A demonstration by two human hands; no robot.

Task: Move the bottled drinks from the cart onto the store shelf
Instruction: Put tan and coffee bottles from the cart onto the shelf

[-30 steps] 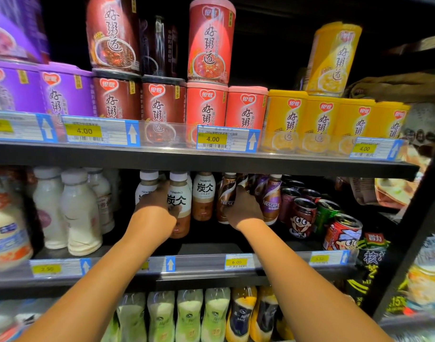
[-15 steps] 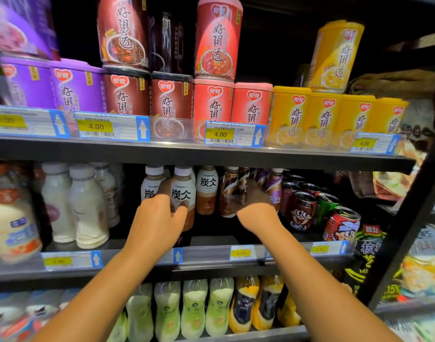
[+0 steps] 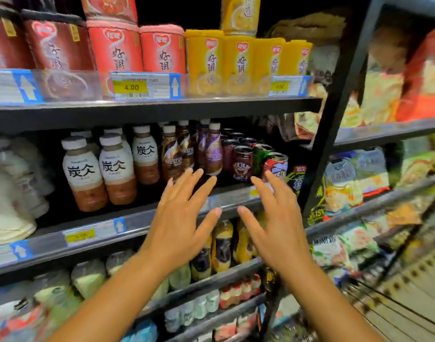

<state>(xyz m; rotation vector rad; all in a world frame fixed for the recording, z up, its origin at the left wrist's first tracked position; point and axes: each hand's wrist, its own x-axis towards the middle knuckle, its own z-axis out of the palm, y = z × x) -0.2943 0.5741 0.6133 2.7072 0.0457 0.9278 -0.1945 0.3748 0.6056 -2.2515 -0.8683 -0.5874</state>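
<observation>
Brown-and-white plastic bottles with white caps and black Chinese characters point(image 3: 84, 172) stand upright in rows on the dark metal store shelf point(image 3: 127, 225), in its middle tier. Just to their right stand slimmer brown coffee bottles labelled Nescafe point(image 3: 172, 157), then purple-labelled coffee bottles point(image 3: 214, 151), and beyond those a cluster of dark red and green drink cans point(image 3: 243, 160). Pale white bottles point(image 3: 11, 193), blurred, fill the left end of the same tier.

Both hands are held out in front of the shelf edge, holding nothing. The left hand point(image 3: 180, 218) has its fingers straight and spread, fingertips just below the Nescafe bottles but apart from them. The right hand point(image 3: 277, 218) is likewise spread, its fingertips near the cans without touching.

On the tier above sit red cylindrical tubs point(image 3: 115, 50) and yellow cylindrical tubs point(image 3: 236, 62) behind a clear rail with a yellow price tag reading 4.00 point(image 3: 130, 87). The tier below holds more bottles, too blurred to tell apart.
</observation>
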